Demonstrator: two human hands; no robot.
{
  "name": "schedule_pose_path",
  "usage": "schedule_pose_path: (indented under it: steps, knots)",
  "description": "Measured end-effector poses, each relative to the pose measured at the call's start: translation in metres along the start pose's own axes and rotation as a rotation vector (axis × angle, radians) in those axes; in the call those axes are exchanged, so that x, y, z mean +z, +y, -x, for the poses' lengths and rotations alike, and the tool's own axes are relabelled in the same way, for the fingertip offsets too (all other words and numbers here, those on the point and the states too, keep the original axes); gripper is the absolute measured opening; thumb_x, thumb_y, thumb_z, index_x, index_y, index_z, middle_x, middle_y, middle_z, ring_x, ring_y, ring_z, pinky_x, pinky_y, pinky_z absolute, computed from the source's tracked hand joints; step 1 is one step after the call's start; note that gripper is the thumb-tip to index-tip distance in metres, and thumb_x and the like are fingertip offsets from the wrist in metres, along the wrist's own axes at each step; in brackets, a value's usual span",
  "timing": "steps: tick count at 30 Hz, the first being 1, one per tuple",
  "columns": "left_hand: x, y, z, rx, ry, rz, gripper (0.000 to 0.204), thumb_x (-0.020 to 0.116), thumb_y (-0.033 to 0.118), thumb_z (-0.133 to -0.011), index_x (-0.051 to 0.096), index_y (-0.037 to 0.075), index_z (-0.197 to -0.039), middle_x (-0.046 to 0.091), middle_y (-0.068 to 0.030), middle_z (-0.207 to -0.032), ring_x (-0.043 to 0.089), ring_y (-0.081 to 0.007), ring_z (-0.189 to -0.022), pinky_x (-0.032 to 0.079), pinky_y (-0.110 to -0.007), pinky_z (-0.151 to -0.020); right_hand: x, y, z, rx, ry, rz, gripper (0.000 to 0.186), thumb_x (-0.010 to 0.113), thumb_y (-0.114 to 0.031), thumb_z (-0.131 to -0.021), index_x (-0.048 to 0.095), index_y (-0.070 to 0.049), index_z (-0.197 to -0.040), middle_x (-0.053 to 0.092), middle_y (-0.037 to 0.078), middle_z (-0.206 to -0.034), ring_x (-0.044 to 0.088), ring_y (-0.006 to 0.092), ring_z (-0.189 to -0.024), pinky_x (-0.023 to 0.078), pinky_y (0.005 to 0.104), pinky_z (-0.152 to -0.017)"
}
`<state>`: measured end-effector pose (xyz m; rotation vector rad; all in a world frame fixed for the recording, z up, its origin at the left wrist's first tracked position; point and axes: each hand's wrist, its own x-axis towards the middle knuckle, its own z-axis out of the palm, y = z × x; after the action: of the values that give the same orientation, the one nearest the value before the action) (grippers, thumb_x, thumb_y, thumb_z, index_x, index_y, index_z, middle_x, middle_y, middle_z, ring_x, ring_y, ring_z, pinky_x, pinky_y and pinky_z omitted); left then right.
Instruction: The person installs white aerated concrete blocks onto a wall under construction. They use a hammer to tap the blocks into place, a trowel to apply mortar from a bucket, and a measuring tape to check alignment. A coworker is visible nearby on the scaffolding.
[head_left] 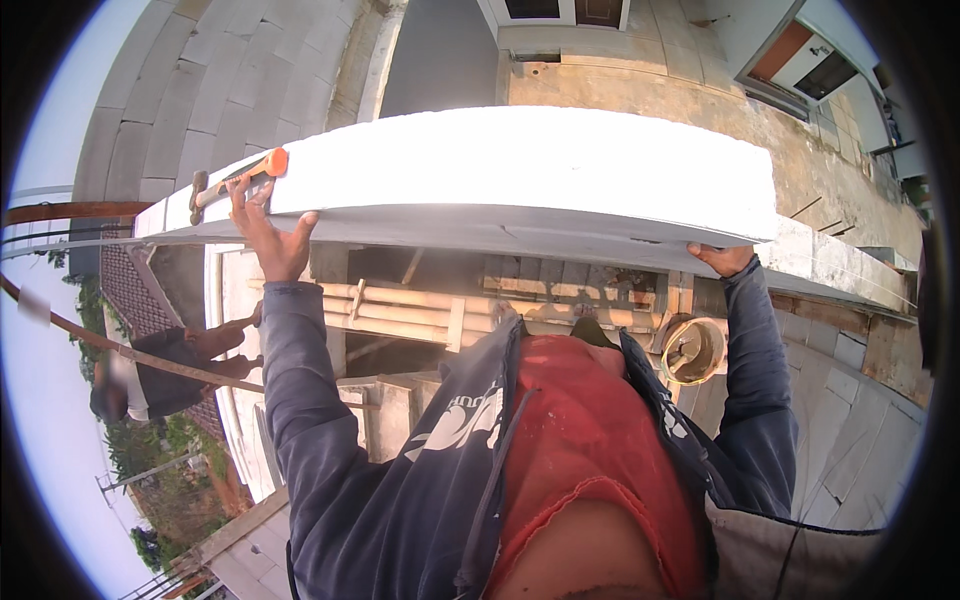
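A long white wall block [520,165] stretches across the view in front of me, its top bright in the sun and its near face shaded. My left hand [272,235] is at its left part, fingers spread over the near top edge and thumb apart. Those fingers are beside a hammer [235,184] with an orange and black handle, which lies on the white top; they seem to touch the handle. My right hand [725,260] grips the block's lower near edge at the right end. Its thumb side shows, while the other fingers are mostly hidden.
Below the wall are bamboo poles [400,300] and a bucket [692,350] with a grey mix and a tool inside. Another person [170,370] stands at the left near a curved brown pole [130,350]. A lower block course [835,255] continues right, with thin rods beyond.
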<state>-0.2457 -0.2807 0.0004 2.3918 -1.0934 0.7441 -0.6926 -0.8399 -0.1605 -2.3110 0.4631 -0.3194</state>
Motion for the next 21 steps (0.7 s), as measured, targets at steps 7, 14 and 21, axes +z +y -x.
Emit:
schedule_pose_path:
  steps: [7, 14, 21]
  knots:
    - [-0.008, 0.013, 0.004, -0.031, 0.064, -0.165, 0.092, 0.057, 0.090, -0.086, 0.058, 0.019, -0.143, 0.036, -0.0129, -0.168, 0.019, -0.0402, -0.163, 0.003, -0.076, -0.126, 0.011, 0.015, 0.011, 0.074, 0.091, -0.229, 0.086, 0.097, -0.043, -0.073, 0.063, 0.002, -0.137, 0.070, 0.021, -0.127, 0.067, 0.0377, -0.120, 0.054, 0.0468, -0.103]
    - [-0.013, 0.104, -0.003, 0.137, -0.002, -0.169, 0.087, 0.074, 0.083, -0.078, 0.063, 0.023, -0.140, 0.056, -0.0039, -0.154, 0.034, -0.0307, -0.158, -0.008, -0.071, -0.130, -0.007, -0.129, 0.041, 0.067, 0.247, 0.206, 0.091, 0.092, -0.039, -0.080, 0.051, 0.005, -0.148, 0.062, 0.028, -0.139, 0.062, 0.0413, -0.129, 0.049, 0.0453, -0.111]
    - [0.001, 0.134, -0.010, 0.154, -0.020, 0.150, 0.059, 0.081, 0.051, -0.087, 0.070, 0.016, -0.132, 0.064, -0.0107, -0.139, 0.057, -0.0359, -0.138, 0.026, -0.066, -0.126, -0.009, -0.340, 0.043, 0.147, -0.228, -0.207, 0.050, 0.079, -0.030, -0.095, 0.067, 0.006, -0.128, 0.074, 0.022, -0.112, 0.074, 0.0320, -0.102, 0.057, 0.0421, -0.095]
